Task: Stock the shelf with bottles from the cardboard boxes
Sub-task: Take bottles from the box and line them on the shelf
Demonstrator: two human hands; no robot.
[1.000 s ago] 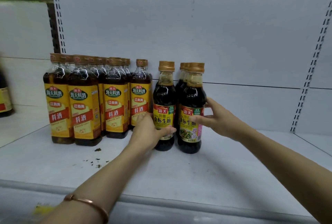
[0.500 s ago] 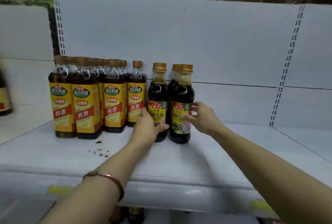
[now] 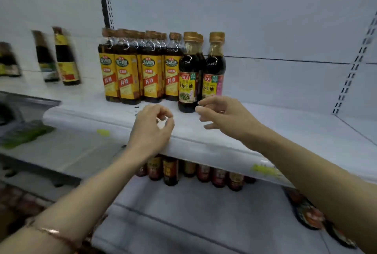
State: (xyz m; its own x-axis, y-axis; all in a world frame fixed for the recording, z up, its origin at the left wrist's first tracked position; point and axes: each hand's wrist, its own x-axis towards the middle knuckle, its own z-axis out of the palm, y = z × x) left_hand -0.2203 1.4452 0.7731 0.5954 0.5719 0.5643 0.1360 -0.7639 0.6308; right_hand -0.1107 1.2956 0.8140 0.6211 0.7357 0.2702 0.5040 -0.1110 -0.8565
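Dark soy sauce bottles with gold caps stand on the white shelf (image 3: 285, 131): a left one (image 3: 188, 74) and a right one (image 3: 214, 70), with another behind them. To their left stands a group of several yellow-labelled cooking wine bottles (image 3: 130, 70). My left hand (image 3: 152, 129) hovers above the shelf's front edge, fingers loosely curled, holding nothing. My right hand (image 3: 222, 114) is just in front of the right soy bottle's base, fingers relaxed and apart from it. No cardboard box is in view.
The shelf runs bare to the right of the bottles. Several small red-labelled bottles (image 3: 193, 172) stand on the lower shelf. More dark bottles (image 3: 65, 58) sit blurred on the neighbouring shelf at left. Packets (image 3: 312, 213) lie low at right.
Both hands let go of the soy sauce bottles and pulled back toward the shelf's front edge. The view has moved back and down, showing the lower shelf.
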